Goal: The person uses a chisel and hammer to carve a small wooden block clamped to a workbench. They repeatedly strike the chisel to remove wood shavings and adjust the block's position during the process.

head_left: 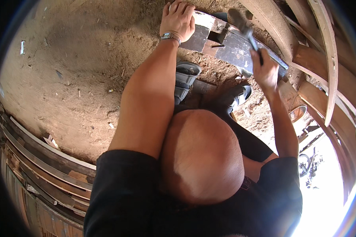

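Observation:
A dark, worn board (235, 50) lies at the far side, in front of my feet. Over its left end my left hand (177, 20) is curled, gripping it; the fingertips are partly cut off by the picture's top edge. In my closed right hand (266, 71) is the dark handle of a hammer (249, 33). Its head, smeared by motion, is above the board's far edge. A square dark hole (216, 37) opens in the board between my hands. Just below the hole lies a small dark sliver (218, 46).
My sandalled feet (187, 75) stand close to the board's near side. Curved wooden pieces (328, 59) crowd the right. Long stacked planks (47, 158) lie at lower left. Wood chips are scattered over the dirt floor (83, 67). Bright light comes in at lower right.

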Action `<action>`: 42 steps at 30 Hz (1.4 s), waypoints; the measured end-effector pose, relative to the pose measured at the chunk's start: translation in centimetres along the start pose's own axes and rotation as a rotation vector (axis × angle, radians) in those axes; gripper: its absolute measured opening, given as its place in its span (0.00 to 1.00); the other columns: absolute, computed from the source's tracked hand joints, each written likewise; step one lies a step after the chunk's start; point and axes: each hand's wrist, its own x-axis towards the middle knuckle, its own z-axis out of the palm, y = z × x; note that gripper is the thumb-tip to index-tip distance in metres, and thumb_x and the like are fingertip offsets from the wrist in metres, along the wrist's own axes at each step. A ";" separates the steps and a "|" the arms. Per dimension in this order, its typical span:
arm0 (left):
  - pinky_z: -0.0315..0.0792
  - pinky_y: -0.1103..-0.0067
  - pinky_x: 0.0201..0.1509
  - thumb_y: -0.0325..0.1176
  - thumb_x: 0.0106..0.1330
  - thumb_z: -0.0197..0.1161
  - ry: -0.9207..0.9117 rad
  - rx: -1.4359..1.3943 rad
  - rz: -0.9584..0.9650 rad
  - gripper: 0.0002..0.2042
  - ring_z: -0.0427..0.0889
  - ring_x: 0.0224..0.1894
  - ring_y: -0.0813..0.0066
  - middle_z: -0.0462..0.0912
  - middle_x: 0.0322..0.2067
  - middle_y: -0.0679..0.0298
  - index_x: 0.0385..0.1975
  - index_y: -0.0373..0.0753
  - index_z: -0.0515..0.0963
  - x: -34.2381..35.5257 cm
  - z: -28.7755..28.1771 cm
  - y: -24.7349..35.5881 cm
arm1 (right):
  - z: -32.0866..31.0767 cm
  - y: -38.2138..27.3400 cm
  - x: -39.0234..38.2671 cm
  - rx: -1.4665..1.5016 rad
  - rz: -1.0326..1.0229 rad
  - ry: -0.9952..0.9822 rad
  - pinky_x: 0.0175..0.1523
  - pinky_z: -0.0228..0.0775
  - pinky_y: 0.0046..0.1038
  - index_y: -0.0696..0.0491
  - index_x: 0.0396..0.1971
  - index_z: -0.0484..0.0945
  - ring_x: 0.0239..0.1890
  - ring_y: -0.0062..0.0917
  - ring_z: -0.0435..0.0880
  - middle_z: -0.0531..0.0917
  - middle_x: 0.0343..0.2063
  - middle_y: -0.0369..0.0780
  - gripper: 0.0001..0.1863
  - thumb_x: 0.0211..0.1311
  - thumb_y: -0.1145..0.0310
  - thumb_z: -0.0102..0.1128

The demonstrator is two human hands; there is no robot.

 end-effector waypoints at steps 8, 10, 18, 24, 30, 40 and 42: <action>0.60 0.54 0.72 0.36 0.64 0.59 0.026 0.008 0.030 0.16 0.71 0.64 0.53 0.78 0.53 0.55 0.51 0.41 0.76 0.6 0.3 0.1 | 1.9 3.1 2.1 -0.265 -0.072 -0.007 0.23 0.75 0.37 0.54 0.39 0.80 0.18 0.31 0.84 0.84 0.20 0.46 0.24 0.74 0.44 0.55; 0.61 0.54 0.71 0.36 0.64 0.59 0.021 0.006 0.026 0.16 0.71 0.64 0.53 0.77 0.53 0.55 0.51 0.41 0.76 0.3 0.6 0.0 | 1.6 1.6 2.7 -0.088 0.050 0.134 0.21 0.72 0.35 0.55 0.37 0.81 0.16 0.25 0.81 0.81 0.17 0.43 0.22 0.77 0.49 0.55; 0.62 0.54 0.70 0.35 0.64 0.59 0.002 -0.019 0.038 0.16 0.71 0.63 0.52 0.78 0.53 0.54 0.51 0.40 0.76 0.1 -0.7 -0.1 | 7.4 -1.5 -3.4 0.136 0.180 0.322 0.10 0.59 0.29 0.54 0.28 0.75 0.08 0.17 0.68 0.75 0.11 0.34 0.23 0.81 0.53 0.45; 0.59 0.51 0.75 0.38 0.64 0.61 -0.012 0.075 0.024 0.18 0.72 0.65 0.58 0.79 0.53 0.60 0.54 0.48 0.77 -0.3 2.2 -0.5 | 15.8 -7.2 -6.8 0.599 0.592 0.442 0.26 0.70 0.36 0.59 0.29 0.74 0.18 0.29 0.79 0.76 0.14 0.43 0.25 0.80 0.53 0.47; 0.64 0.54 0.68 0.32 0.62 0.59 0.094 -0.003 0.091 0.15 0.73 0.61 0.52 0.79 0.51 0.54 0.49 0.40 0.76 0.3 0.7 0.6 | 17.6 -10.0 -6.4 0.765 0.521 0.593 0.25 0.68 0.35 0.59 0.30 0.72 0.17 0.29 0.78 0.76 0.14 0.42 0.23 0.80 0.54 0.47; 0.65 0.56 0.66 0.32 0.62 0.59 0.054 0.001 0.070 0.14 0.74 0.60 0.52 0.79 0.50 0.54 0.47 0.40 0.77 0.4 0.3 0.5 | 17.9 -8.2 -7.4 0.875 0.528 0.660 0.23 0.66 0.27 0.59 0.33 0.76 0.18 0.17 0.74 0.76 0.15 0.36 0.21 0.80 0.56 0.48; 0.65 0.56 0.66 0.32 0.62 0.59 0.094 0.001 0.105 0.14 0.74 0.60 0.51 0.79 0.49 0.53 0.47 0.40 0.77 0.4 0.1 0.2 | 16.2 -9.9 -4.4 0.647 0.516 0.579 0.24 0.68 0.32 0.60 0.32 0.77 0.16 0.26 0.76 0.78 0.15 0.43 0.23 0.80 0.55 0.46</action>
